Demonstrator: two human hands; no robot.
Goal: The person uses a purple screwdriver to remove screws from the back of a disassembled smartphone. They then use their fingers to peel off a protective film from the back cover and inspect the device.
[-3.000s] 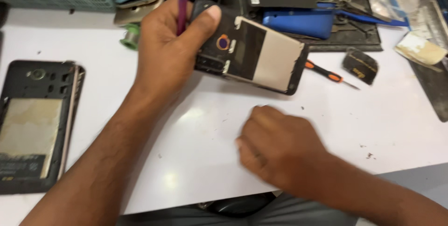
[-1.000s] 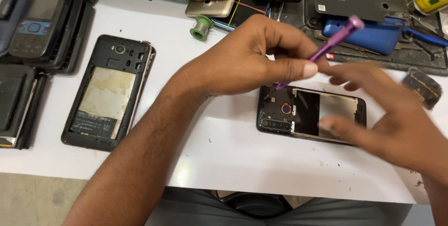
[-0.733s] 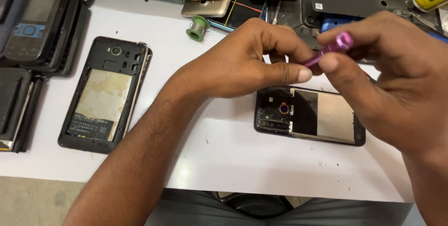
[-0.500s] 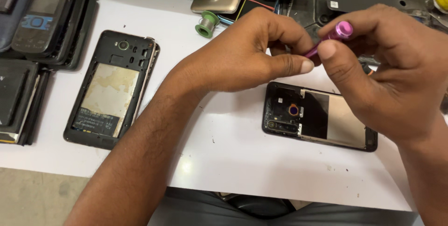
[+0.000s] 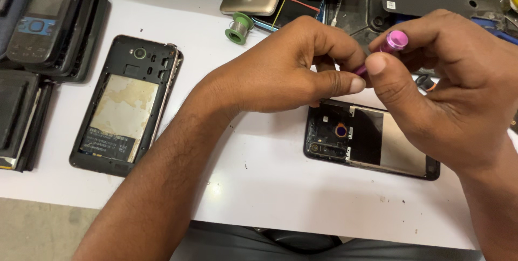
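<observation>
Head view.

Item: pink screwdriver (image 5: 389, 48), slim metal handle with a round cap, held tilted just above the opened black phone (image 5: 372, 142), apparently so its hidden tip could reach that phone's upper end.

Left hand (image 5: 291, 72): fingers curled, thumb pressed to fingertips, pinching the lower shaft, seemingly to steady it.

Right hand (image 5: 448, 94): thumb and forefinger closed on the capped end, seemingly to turn it.

Opened black phone: flat on the white tabletop (image 5: 259, 174), back removed, camera end left.

Left of that phone: a second backless phone (image 5: 127, 104). Beyond it: a green solder spool (image 5: 239, 27).
</observation>
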